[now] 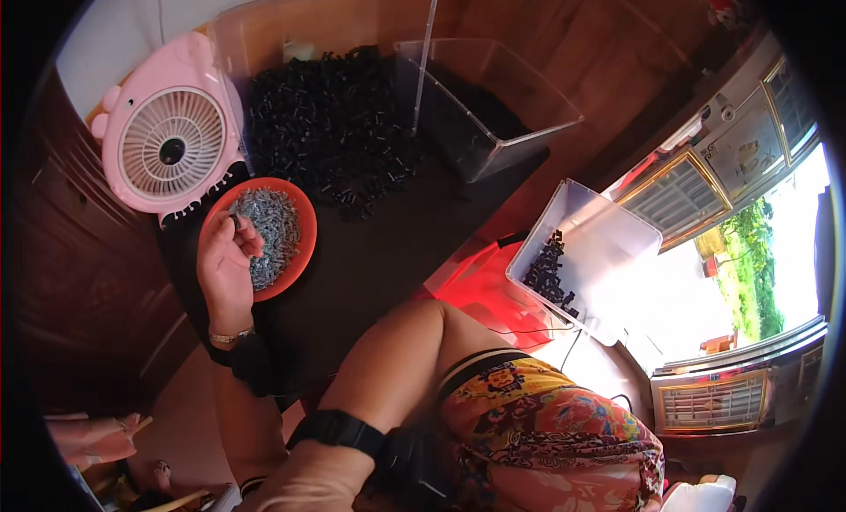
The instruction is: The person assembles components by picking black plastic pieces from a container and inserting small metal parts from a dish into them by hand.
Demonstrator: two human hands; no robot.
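My left hand [227, 263] rests on the near rim of an orange plate [304, 239] heaped with small grey screws [273, 230]. Its thumb and fingers pinch a small dark piece [235, 221] just above the screws, and a thin bracelet circles the wrist. My right forearm enters at the bottom with a black watch [337, 429] on the wrist. Beyond the watch, my right hand is lost in a dark patch by my lap. A big pile of small black parts [330, 129] lies behind the plate.
A pink pig-shaped fan [172, 146] stands left of the pile. Two clear plastic bins [489, 98] lie tipped around it on a black mat [388, 248]. A white box [608, 239] with some black parts sits right, above a red stool [480, 287]. My bare knee [423, 322] rises in front.
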